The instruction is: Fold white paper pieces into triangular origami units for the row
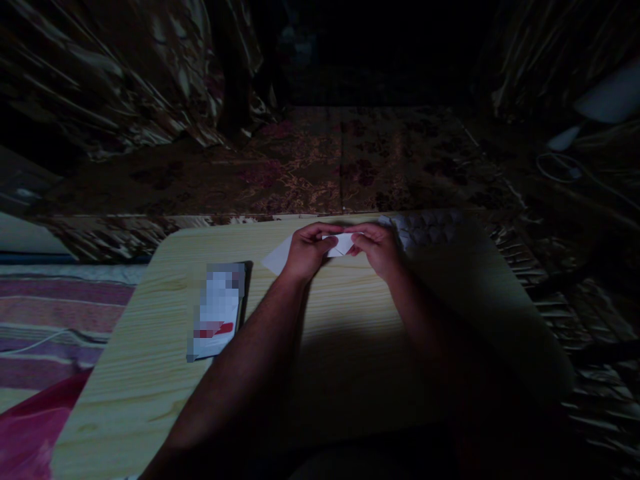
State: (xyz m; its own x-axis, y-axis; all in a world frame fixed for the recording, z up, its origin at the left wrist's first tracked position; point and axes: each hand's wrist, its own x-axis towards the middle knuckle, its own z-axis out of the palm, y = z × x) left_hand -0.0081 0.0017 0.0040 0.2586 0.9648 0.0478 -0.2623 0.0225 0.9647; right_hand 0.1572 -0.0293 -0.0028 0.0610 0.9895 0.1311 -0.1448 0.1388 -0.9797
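Between my two hands is a small folded piece of white paper [340, 245], with crease lines on its near face. My left hand [311, 248] pinches its left end, thumb on the near side. At its right end, my right hand [376, 245] grips it the same way, thumb in front and fingers behind. Both hands are over the far part of the wooden table [350, 307]. A larger white sheet [278, 257] lies flat on the table, partly hidden by my left hand.
Left of my forearm lies a flat, blurred packet [217, 313] with red marks. Grey folded-looking pieces [430, 227] sit in rows at the table's far right. Beyond the far edge is a flowered cloth surface [320, 167]. A striped bedcover [60, 313] is at left, a white lamp [610, 97] at right.
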